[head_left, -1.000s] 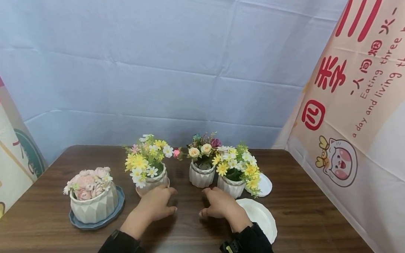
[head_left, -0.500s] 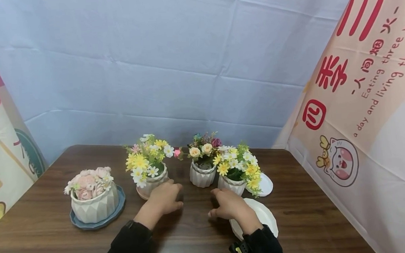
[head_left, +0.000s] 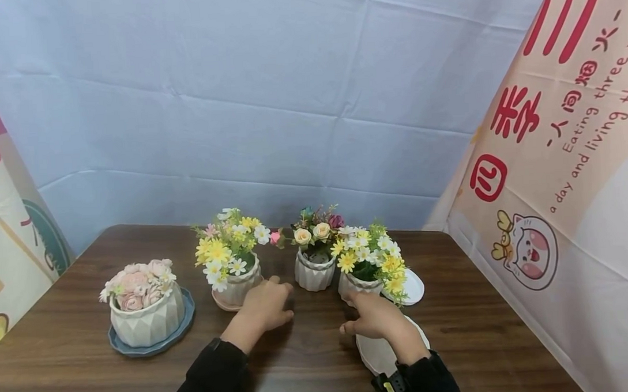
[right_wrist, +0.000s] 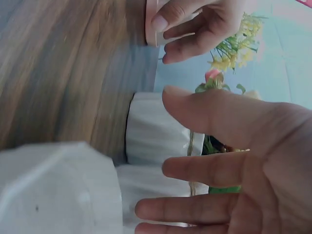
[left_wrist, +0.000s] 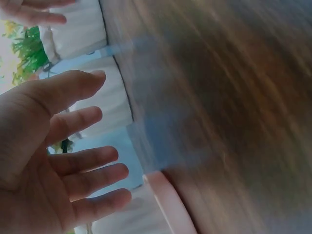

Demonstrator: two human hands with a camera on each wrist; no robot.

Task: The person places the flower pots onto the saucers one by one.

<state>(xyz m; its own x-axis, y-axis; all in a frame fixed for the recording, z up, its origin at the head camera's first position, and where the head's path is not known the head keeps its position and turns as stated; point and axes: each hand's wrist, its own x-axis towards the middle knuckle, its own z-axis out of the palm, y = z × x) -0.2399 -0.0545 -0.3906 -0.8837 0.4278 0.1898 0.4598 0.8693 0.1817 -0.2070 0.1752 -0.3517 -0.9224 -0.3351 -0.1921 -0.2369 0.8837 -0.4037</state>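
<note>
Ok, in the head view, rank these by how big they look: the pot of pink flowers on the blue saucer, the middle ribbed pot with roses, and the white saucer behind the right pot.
Largest to smallest:
1. Pot of pink flowers
2. Middle ribbed pot
3. White saucer, though mostly hidden, so unsure.

Right hand (right_wrist: 253,165), fingers (right_wrist: 204,168) spread and holding nothing, just beside a ribbed white flowerpot (right_wrist: 156,129) on the wooden desk (right_wrist: 58,68); a white saucer (right_wrist: 53,190) lies nearby.
</note>
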